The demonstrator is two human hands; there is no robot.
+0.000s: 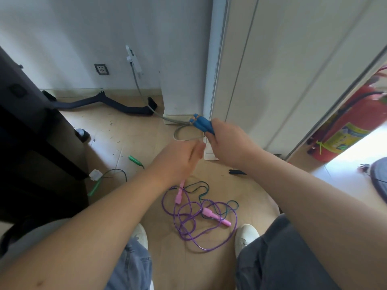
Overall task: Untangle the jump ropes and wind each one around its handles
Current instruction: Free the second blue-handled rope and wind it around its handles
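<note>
Your right hand (228, 141) grips the two blue plastic handles (202, 124), their long axis pointing left of it, and the thin grey cord loop (184, 133) hangs just beyond your blurred left hand (178, 158), whose grip is unclear.

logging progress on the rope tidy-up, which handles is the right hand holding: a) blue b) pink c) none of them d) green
a: the right hand grips the two blue handles together, while the pink handles and green handles lie on the floor.
</note>
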